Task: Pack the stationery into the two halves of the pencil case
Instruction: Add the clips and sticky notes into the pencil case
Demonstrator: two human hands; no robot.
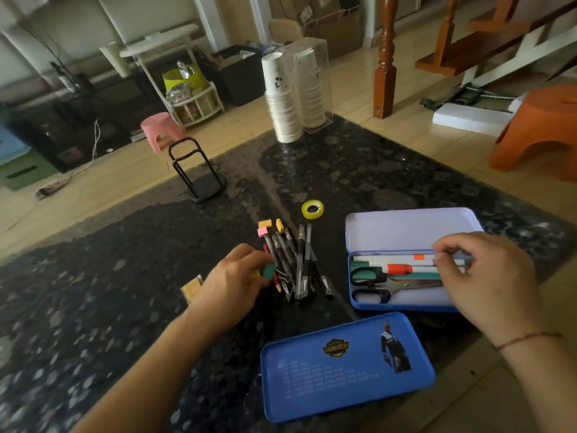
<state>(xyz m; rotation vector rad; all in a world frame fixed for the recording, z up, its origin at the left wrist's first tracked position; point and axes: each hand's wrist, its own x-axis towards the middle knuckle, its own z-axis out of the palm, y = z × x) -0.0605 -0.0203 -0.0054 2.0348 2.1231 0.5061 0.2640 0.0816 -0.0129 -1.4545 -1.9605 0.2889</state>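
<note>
Dark table [125, 307] — left hand [232, 287] touching pens [296, 267].

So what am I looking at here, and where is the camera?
There is no machine: a person wears the camera on the head, so you look down at their two bare hands over a dark table. The left hand reaches into a pile of pens, its grip closed on a green eraser. The right hand pinches a marker in the open pencil case, where scissors already lie. A blue lid sits nearest, and a tape roll further back.
</note>
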